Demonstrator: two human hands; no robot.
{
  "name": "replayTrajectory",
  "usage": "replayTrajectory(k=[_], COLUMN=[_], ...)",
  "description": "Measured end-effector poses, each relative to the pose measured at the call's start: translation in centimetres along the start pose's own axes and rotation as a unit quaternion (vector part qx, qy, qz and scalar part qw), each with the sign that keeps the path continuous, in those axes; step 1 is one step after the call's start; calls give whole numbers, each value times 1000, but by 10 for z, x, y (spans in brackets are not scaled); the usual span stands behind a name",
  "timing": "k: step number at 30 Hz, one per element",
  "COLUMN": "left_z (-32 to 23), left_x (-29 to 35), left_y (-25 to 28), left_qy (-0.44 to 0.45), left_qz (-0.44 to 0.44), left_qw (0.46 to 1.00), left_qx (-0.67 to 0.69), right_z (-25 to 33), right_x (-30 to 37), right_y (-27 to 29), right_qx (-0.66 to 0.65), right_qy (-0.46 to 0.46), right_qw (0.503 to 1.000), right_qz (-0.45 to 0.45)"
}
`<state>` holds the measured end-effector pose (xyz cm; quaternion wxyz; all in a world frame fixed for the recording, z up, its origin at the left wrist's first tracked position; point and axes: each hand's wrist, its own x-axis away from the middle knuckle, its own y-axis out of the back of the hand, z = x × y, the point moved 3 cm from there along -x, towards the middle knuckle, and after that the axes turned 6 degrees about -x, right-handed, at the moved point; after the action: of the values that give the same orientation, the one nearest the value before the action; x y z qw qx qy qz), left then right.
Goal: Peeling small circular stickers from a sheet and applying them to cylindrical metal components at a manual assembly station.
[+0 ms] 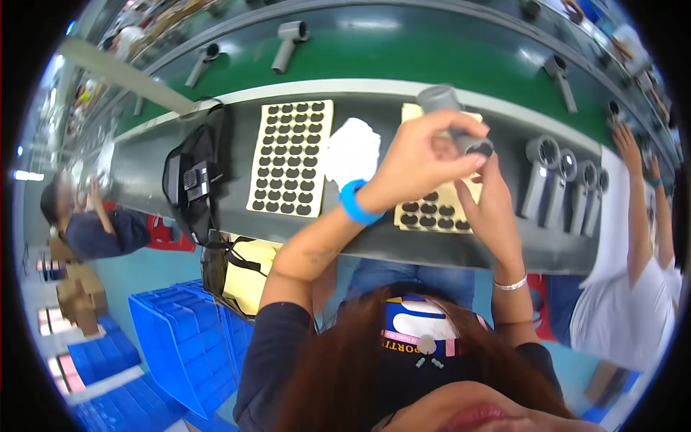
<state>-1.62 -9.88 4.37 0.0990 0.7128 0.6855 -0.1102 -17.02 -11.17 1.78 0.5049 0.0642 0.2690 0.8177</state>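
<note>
My left hand [425, 155] is wrapped around a grey hair-dryer-shaped housing [437, 97]. Its round head points away from me, and its handle end, with a dark oval face, is turned toward my right. Close against that end is my right hand [497, 212], thumb and forefinger apart, a fingertip at the dark face. Beneath my hands lies a yellow sheet [425, 222] of black oval stickers, partly hidden by them. A second, fuller sticker sheet [290, 158] is on the left, with a crumpled white cloth or paper [353, 153] beside it.
Several grey housings [551, 180] lie in a row at the right of the dark bench. More housings [288, 47] rest on the green conveyor beyond. A black bag [198, 176] sits at the left, blue crates [183, 345] below. Co-workers sit on both sides.
</note>
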Motion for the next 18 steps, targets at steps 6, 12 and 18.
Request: replayTrajectory(k=[6,12,18], left_z=[63,145,155], left_x=[-131,-187,-180], left_y=[30,67,55], left_qy=[-134,-122,-120], left_qz=[-50,-40,-54], left_qw=[950,914,918], left_qx=[-278,-386,-375], right_z=[-45,-61,-68], right_x=[-13,-22,-15], right_y=[-6,-11,3], right_qx=[81,58,51], right_qy=[48,23,21], right_qw=[995,998,998], right_qz=[17,24,17])
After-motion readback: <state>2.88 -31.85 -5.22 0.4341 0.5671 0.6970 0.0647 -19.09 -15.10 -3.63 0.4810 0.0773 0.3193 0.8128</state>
